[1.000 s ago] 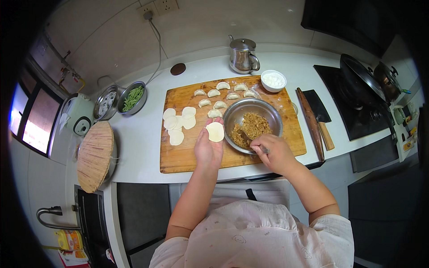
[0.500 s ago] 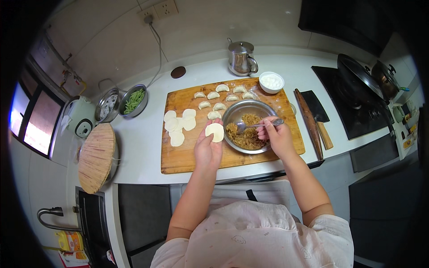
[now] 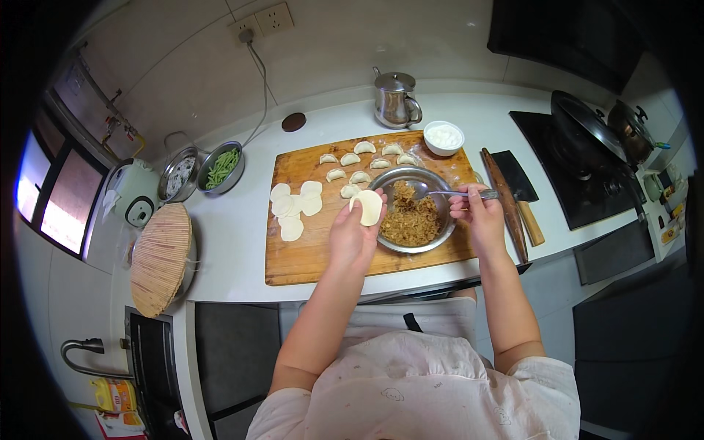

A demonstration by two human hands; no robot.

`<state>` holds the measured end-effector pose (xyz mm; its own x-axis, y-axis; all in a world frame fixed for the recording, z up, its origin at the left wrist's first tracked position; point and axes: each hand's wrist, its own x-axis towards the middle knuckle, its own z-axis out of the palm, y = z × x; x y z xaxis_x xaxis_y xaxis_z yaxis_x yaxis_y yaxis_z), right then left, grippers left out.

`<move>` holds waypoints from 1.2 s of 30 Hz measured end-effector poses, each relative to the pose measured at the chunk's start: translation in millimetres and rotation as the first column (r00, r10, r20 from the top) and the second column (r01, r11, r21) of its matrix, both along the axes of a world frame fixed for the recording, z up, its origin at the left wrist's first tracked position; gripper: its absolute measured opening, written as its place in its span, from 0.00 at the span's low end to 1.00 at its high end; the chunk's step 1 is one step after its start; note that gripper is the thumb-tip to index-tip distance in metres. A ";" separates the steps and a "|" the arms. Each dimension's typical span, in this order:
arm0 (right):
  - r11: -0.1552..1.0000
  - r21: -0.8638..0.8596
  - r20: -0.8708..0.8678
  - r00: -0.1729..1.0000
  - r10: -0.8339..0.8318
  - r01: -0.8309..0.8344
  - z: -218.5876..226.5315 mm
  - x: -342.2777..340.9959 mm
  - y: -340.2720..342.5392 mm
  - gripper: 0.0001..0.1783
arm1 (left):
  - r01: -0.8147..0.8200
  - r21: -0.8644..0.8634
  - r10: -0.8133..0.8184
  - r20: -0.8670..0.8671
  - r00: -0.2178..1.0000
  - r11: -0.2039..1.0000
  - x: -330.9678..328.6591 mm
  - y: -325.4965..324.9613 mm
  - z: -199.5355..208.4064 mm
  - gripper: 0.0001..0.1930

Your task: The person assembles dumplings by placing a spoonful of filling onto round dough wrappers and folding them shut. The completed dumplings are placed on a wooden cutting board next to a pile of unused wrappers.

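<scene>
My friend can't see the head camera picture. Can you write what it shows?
A person's left hand holds a round wrapper, and the right hand holds a spoon over a bowl of filling. Dumplings and more wrappers lie on a wooden board, with a rolling pin and knife to its right.

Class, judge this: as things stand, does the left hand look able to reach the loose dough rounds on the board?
Probably yes: only bare board lies between the left hand and the loose dough rounds, though its fingers hold another round.
</scene>
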<state>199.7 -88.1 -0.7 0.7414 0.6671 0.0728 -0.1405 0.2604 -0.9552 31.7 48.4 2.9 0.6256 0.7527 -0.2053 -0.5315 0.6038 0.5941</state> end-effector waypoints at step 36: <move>0.985 -0.162 0.974 0.151 0.169 -0.063 9.9 -49.5 -21.1 0.20 | 0.130 -0.184 -0.096 0.183 0.978 0.974 32.7 6.8 -8.5 0.25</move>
